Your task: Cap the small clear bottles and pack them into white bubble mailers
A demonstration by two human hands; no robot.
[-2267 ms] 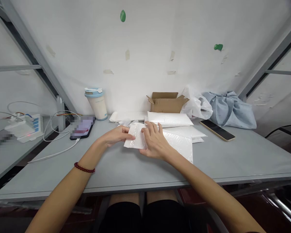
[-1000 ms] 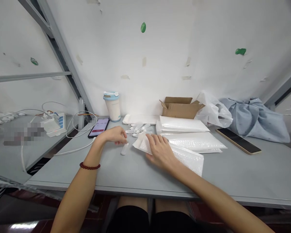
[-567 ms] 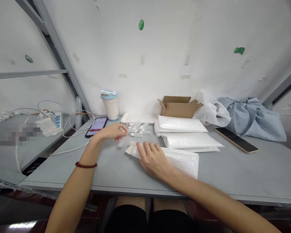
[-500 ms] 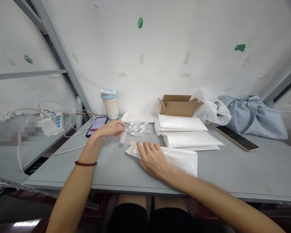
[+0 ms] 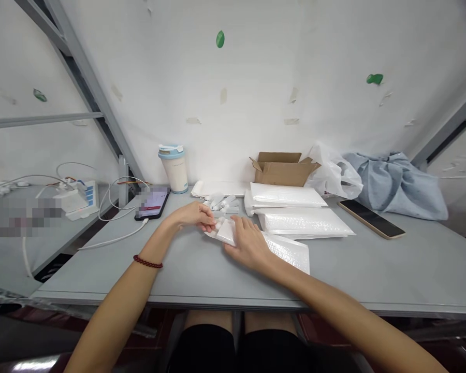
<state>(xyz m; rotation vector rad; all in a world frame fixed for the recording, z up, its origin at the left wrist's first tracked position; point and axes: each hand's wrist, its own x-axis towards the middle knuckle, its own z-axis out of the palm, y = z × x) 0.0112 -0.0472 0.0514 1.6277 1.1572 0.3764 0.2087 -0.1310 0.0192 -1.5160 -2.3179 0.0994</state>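
Observation:
My left hand (image 5: 197, 215) is closed in a pinch at the raised end of a white bubble mailer (image 5: 289, 251). The small plastic bottle it carried a moment earlier is now largely hidden by the fingers and the mailer's end. Across the mailer's left part lies my right hand (image 5: 250, 242), gripping it with fingers on top and thumb along the near side. Just behind the hands is a loose pile of small clear plastic bottles (image 5: 223, 203). More white bubble mailers (image 5: 303, 223) are stacked right behind the held one.
Along the wall stand a lidded cup (image 5: 175, 171), an open cardboard box (image 5: 281, 173), a white plastic bag (image 5: 334, 173) and a blue cloth bundle (image 5: 399, 184). Phones lie left (image 5: 153, 202) and right (image 5: 370, 218). A white cable (image 5: 114, 240) and power strip (image 5: 83, 199) are at left.
My left hand has moved right with the small plastic bottle, from beside the pile to the mailer's left end. That end now sits higher under my right hand. The view has shifted slightly.

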